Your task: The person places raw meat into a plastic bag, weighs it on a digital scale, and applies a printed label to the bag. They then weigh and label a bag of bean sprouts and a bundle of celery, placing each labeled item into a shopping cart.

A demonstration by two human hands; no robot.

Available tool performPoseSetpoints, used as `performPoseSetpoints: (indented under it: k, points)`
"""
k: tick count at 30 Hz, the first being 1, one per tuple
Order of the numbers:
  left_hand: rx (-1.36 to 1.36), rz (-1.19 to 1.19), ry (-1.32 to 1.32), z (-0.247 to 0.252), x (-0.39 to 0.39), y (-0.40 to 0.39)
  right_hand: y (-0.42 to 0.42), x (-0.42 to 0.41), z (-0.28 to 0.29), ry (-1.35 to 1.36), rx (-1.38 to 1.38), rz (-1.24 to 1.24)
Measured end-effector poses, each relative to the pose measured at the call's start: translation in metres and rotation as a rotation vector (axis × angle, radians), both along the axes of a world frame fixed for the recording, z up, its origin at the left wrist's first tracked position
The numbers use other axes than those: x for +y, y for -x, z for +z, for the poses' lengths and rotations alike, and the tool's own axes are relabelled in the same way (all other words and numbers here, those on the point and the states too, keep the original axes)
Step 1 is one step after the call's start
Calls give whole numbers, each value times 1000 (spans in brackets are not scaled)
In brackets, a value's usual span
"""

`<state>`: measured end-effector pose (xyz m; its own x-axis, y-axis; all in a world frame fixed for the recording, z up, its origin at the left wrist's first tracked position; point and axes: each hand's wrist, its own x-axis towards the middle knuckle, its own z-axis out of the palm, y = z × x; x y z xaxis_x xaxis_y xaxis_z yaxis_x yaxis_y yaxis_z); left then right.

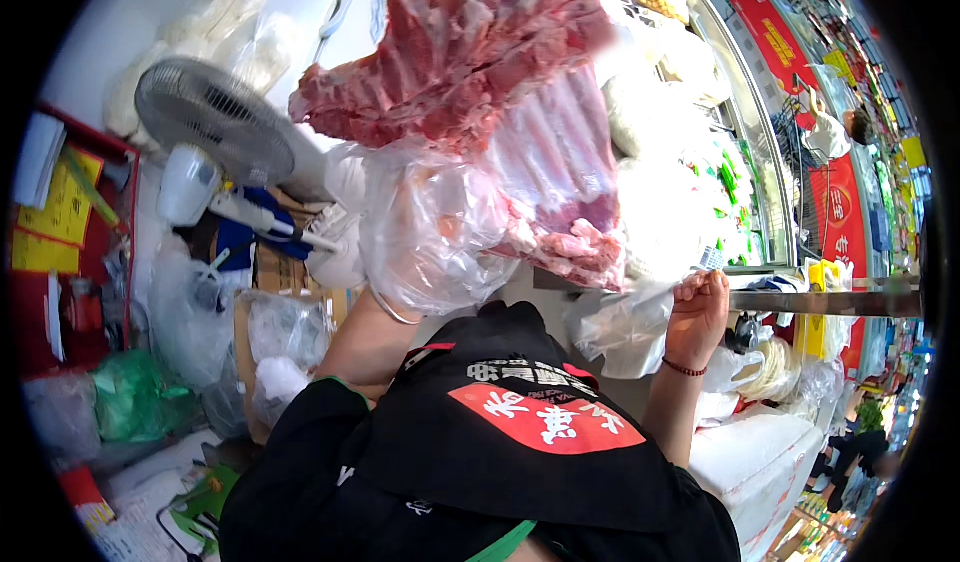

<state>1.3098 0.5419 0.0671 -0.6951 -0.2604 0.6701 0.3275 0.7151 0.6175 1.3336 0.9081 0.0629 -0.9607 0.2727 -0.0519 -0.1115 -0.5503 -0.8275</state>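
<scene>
A large raw piece of meat with ribs and backbone (450, 74) fills the upper middle, its pale inner rib side (559, 138) turned towards me at lower right. My left hand (442, 221) is wrapped in a clear plastic bag (420, 281) and grips the meat's lower edge through it. The plastic blurs the fingers. Well apart from the meat, my right hand (697, 311) is raised with its fingers curled. Just beyond its fingertips shows a small printed label (711, 258); I cannot tell whether they pinch it. A translucent bag (622, 329) hangs beside that hand.
A grey fan (214, 119) stands at left, near a cardboard box (244, 367) of plastic bags. White bags (652, 187) and green-printed packages (731, 176) lie in a metal-framed case on the right. A white foam box (757, 464) is at lower right. People (829, 134) are farther off.
</scene>
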Motion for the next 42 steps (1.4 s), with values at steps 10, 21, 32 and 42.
performPoseSetpoints:
  k: [10, 21, 32, 42]
  points:
    - [-5, 82, 216, 25, -53, 147, 126, -32, -26, 158, 59, -118]
    - [-31, 9, 195, 22, -134, 328, 242, -102, -22, 73, -59, -307]
    - [-36, 3, 188, 14, -234, 474, 427, -208, 22, 62, 6, -223]
    - [-38, 146, 266, -10, -320, 680, 692, -264, -45, 117, 24, -177]
